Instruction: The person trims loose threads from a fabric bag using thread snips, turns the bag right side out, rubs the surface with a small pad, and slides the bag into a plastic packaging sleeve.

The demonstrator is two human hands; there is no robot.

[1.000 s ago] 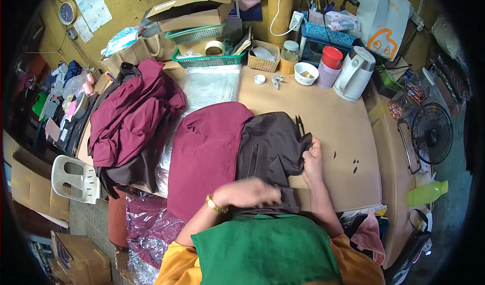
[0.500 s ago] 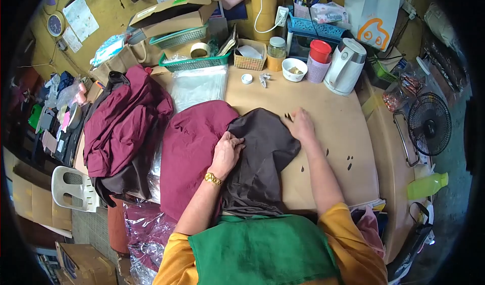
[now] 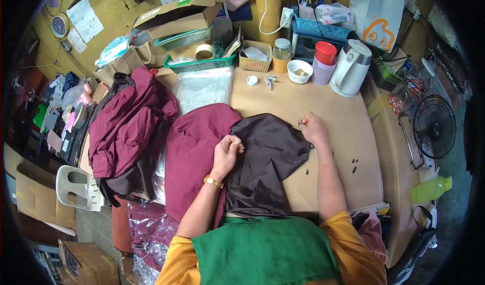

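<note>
A maroon cloth piece [image 3: 194, 133] with a black lining-like cloth [image 3: 268, 159] beside it lies spread in front of me. My left hand [image 3: 227, 153] is closed at the line where maroon meets black; what its fingertips pinch, if anything, is hidden. Beyond the black cloth's upper right edge is my right hand [image 3: 314, 128], its fingers curled around something small and dark that is too little to name. A crumpled maroon and black garment [image 3: 129, 123] is heaped at the left.
Clear plastic bags [image 3: 204, 90] lie behind the cloth. Along the back stand a green basket [image 3: 199, 65], a jar [image 3: 281, 50], a white bowl [image 3: 300, 73], a red-lidded cup [image 3: 325, 63] and a white kettle [image 3: 350, 70]. A black fan [image 3: 434, 126] is at the right.
My left hand's fingers have curled in more tightly at the seam. My right hand has drawn slightly away to the right from the black cloth. The whole view has shifted a little.
</note>
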